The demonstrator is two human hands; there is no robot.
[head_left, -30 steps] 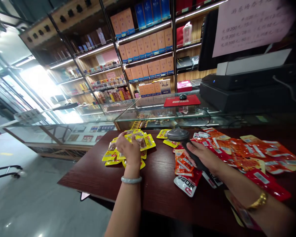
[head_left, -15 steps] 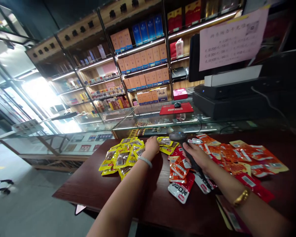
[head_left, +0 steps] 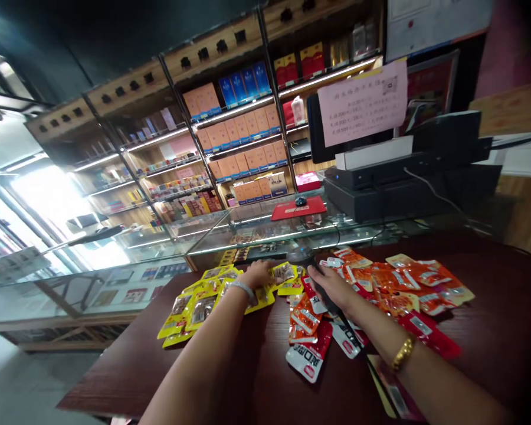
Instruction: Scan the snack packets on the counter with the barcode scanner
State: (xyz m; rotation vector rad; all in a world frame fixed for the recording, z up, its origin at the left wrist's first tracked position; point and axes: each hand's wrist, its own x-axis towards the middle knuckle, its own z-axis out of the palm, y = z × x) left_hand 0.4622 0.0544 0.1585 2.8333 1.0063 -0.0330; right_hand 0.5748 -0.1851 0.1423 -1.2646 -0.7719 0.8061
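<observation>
Half a second ago, the left hand point(head_left: 257, 273) was over bare desk point(head_left: 265, 366). Now a shiny yellow plastic packet point(head_left: 264, 298) shows under it. Its fingers point down beside the small group of yellow packets point(head_left: 284, 271) near the scanner; I cannot tell if they pinch one. The right hand point(head_left: 334, 288) still has its fingers wrapped around the black plastic scanner point(head_left: 326, 298), held up over the packets.

There are two hands and one scanner. One pale round bangle point(head_left: 246, 290) is on the left wrist and one gold bracelet point(head_left: 402, 352) on the right. The big yellow pile point(head_left: 202, 310) lies on the left of the desk, too heaped to count. The orange plastic packets point(head_left: 429, 274) overlap too, so I cannot count them. At least two red-and-white packets point(head_left: 310, 357) lie below the scanner. Behind are one black mouse point(head_left: 301, 201) and one red mat point(head_left: 287, 209).
</observation>
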